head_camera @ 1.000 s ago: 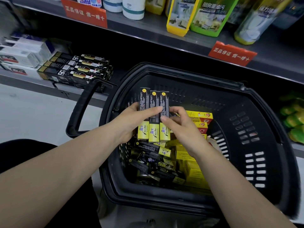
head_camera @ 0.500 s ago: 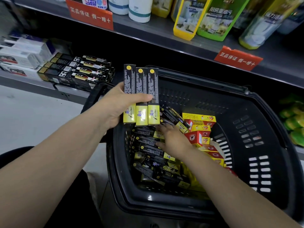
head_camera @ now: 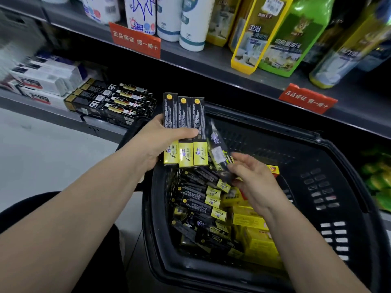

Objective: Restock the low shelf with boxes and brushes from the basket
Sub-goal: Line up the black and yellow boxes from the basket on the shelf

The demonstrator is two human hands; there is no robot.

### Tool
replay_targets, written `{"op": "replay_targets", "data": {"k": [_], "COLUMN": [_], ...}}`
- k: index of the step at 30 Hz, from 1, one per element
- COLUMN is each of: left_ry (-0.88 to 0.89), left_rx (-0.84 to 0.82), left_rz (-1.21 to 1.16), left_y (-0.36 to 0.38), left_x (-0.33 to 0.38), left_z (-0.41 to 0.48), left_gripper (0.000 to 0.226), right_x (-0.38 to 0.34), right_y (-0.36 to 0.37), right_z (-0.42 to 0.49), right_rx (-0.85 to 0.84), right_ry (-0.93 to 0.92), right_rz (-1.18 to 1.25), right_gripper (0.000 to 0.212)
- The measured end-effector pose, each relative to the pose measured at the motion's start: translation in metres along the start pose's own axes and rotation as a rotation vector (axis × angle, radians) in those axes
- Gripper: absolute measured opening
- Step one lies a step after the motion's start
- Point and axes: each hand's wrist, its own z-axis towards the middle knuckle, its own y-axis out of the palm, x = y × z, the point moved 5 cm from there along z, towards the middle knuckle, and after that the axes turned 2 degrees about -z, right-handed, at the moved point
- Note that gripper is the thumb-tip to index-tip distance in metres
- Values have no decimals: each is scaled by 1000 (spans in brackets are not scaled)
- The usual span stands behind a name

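Observation:
My left hand (head_camera: 163, 142) grips three black-and-yellow boxes (head_camera: 183, 132) side by side, upright, above the left rim of the black basket (head_camera: 338, 187). Just to their right, my right hand (head_camera: 254, 182) pinches the lower end of a fourth black box (head_camera: 218, 151), which is tilted and blurred. More black-and-yellow boxes (head_camera: 201, 199) and yellow-red boxes (head_camera: 254, 235) lie piled inside the basket. On the low shelf (head_camera: 42, 111) at the left, black boxes (head_camera: 110, 102) are stacked flat.
White boxes (head_camera: 42, 81) sit on the low shelf left of the black stack. The upper shelf (head_camera: 211, 62) carries white bottles and yellow and green cleaner bottles, with red price tags (head_camera: 135, 40) on its edge. Green packs (head_camera: 378, 182) lie at the far right. The basket handle hangs beneath my left hand.
My left hand has held the three boxes above the basket's left rim. My right hand has come up out of the pile with a fourth black box and brought it beside them.

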Motion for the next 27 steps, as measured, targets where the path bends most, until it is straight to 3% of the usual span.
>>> {"op": "replay_targets", "data": {"k": [2,4,7,10,16,22,25,27], "left_ry": [9,20,37,83,216,4,-17,-24], "left_rx": [-15,-14,-10,5,230,280,279,268], "left_rz": [7,4,-21,20,35,-133,-154,-161], "left_y": [0,-5,-17,-29,-85,-100,-99,-96], "left_x": [1,3,6,11,21,1,-2,-4], "left_z": [-5,-10,-14,-17,-5,10,12,13], "left_gripper": [64,70,68,71,53,42,42,47], "right_x": [-25,-41,-44,-47,-70,-78,-82,-87], "right_y": [24,45,62,77,105,119,125,124], "right_z": [-3,-3,3,14,38,57,65,71], "right_rx": [-74,-112,-58,-62,-144,-158,-216,-255], "right_ry": [-132,-214,-96,63,-11,173,147,114], "right_rz": [-58,-145,-38,155,128,249,208,218], "right_gripper": [36,34,19,21,28,35,22,35]}}
